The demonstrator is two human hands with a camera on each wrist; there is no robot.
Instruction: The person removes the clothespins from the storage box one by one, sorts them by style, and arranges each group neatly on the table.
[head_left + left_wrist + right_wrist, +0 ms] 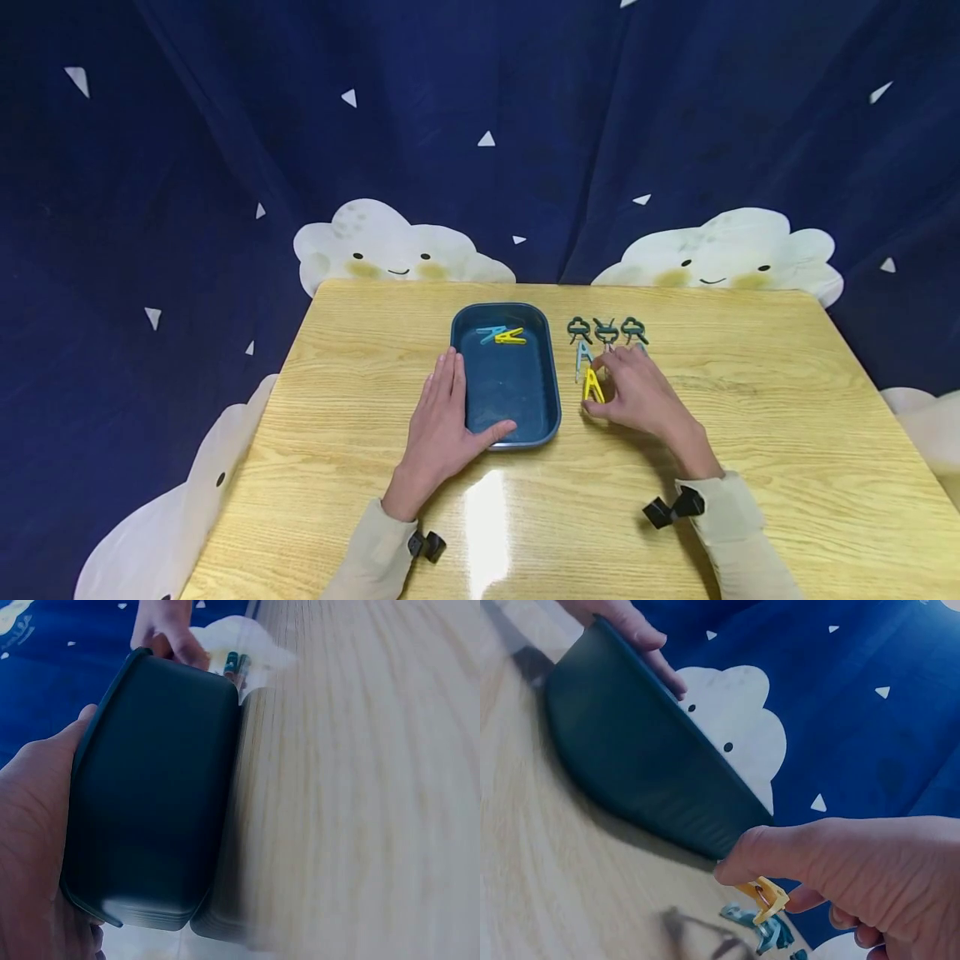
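My right hand (637,392) pinches a yellow clothespin (593,385) just right of the dark blue-green tray (557,392). In the right wrist view, thumb and finger hold this yellow clothespin (767,900) beside the tray wall. My left hand (444,417) rests along the tray's left side, fingers straight and thumb over the near rim. Inside the tray lie a light blue clothespin (491,333) and another yellow clothespin (511,337). Beyond the pinched clothespin, a light blue clothespin (582,358) lies on the table. Others are partly hidden behind my right hand.
Three dark green clips (606,332) lie in a row behind the clothespins, right of the tray. The wooden table (360,358) ends at a dark blue curtain (420,150) printed with clouds. Each wrist wears a small black camera mount (660,512).
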